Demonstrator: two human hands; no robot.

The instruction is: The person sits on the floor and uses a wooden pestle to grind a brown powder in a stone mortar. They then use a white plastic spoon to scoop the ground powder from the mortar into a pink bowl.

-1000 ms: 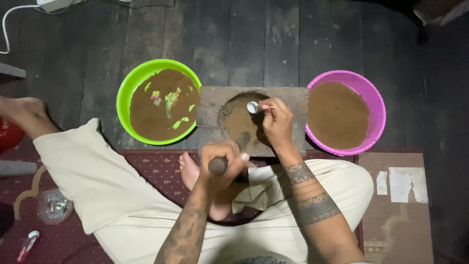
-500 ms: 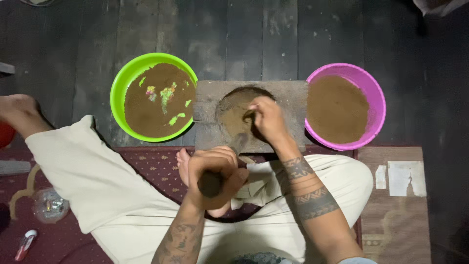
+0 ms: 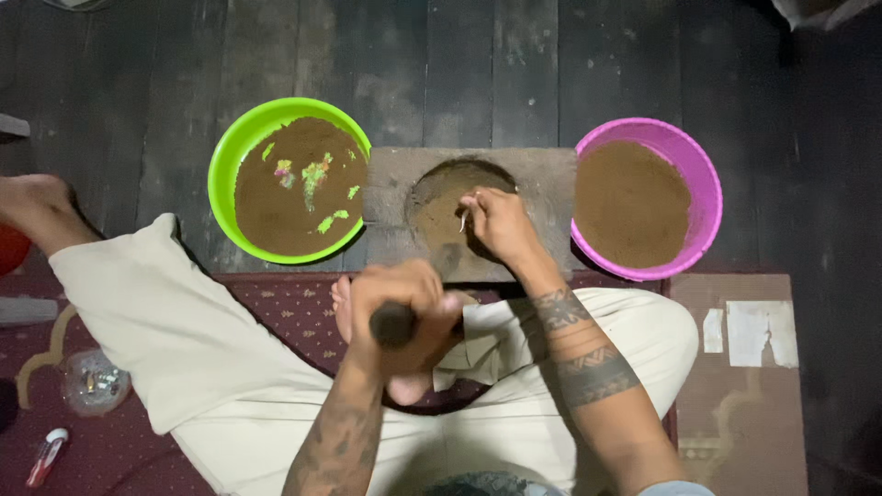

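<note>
Now right hand [image 3: 501,223] pinching a small spoon [image 3: 463,220] over the mortar hollow [image 3: 450,197], left hand [image 3: 404,308] clenched around a dark handle [image 3: 393,324]

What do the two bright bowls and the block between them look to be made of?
The green bowl and the pink bowl look like moulded plastic: vivid even colour, smooth thin rims. The grey block with a round hollow looks like rough stone or cement, matte and mottled; which one is unclear.

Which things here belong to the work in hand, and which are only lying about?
In use:
- right hand with small spoon in stone mortar
- left hand gripping dark pestle
- green bowl, pink bowl, both holding brown powder

Lying about:
- small glass dish
- red lighter
</note>
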